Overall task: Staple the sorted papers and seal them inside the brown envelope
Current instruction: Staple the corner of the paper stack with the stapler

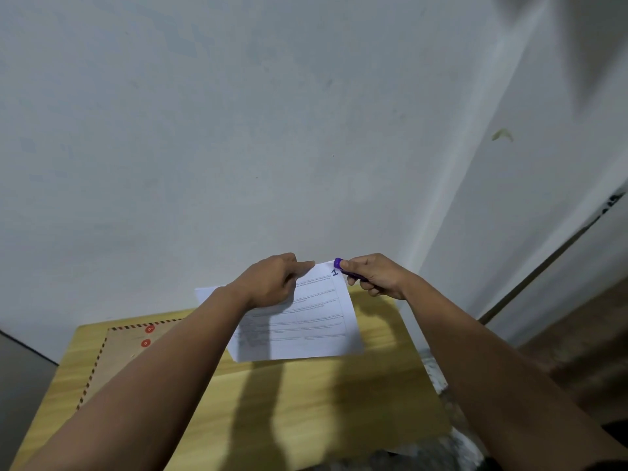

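Two hands are working the papers [299, 324]: left hand [272, 283] pinching the top edge, right hand [373, 277] gripping a purple stapler [339, 266] at the corner; thin, floppy sheets, probably best held near that corner.

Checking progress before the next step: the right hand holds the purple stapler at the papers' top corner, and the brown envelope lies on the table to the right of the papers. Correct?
Not quite. The brown envelope lies on the table to the left of the papers, partly under the left forearm, as the head view shows. The right hand does hold the purple stapler at the papers' top corner.
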Tool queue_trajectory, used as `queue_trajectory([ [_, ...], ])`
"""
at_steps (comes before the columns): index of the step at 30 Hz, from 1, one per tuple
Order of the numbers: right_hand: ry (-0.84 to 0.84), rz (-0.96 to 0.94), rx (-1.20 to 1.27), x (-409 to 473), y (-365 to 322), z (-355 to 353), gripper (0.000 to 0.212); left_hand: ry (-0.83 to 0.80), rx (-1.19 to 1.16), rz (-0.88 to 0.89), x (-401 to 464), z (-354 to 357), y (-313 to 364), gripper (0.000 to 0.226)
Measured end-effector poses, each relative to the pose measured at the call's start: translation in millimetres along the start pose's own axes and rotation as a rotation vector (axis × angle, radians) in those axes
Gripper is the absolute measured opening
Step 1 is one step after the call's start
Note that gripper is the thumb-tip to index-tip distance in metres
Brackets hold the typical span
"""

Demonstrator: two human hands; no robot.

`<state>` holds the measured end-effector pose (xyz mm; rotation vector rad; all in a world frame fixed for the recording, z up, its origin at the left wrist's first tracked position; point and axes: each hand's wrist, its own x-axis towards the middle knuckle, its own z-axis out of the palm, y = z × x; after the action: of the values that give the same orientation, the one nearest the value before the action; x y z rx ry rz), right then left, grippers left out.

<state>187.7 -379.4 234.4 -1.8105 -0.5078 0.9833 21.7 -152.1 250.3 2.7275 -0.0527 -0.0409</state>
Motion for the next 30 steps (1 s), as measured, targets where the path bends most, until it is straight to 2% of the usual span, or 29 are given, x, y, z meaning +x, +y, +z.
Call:
queue_trajectory([
  [5, 0.057, -0.008, 0.058, -6, 14, -6, 0.037, 0.049, -0.085, -0.061, -4, 2, -6, 0.054],
  [10, 0.054, -0.031, 0.086, -10, 17, 0, 0.029, 0.024, -0.085, -0.031, -3, 3, 0, 0.057],
  [17, 0.106, -0.059, 0.039, -15, 15, 1, 0.029, 0.001, -0.076, -0.016, -2, 6, 10, 0.058],
  [24, 0.128, -0.084, 0.070, -23, 24, -4, 0.027, 0.015, -0.056, -0.093, -9, 5, 9, 0.054],
  [30, 0.165, -0.112, -0.004, -28, 22, 3, 0.026, 0.018, -0.048, -0.064, -10, 6, 19, 0.048],
])
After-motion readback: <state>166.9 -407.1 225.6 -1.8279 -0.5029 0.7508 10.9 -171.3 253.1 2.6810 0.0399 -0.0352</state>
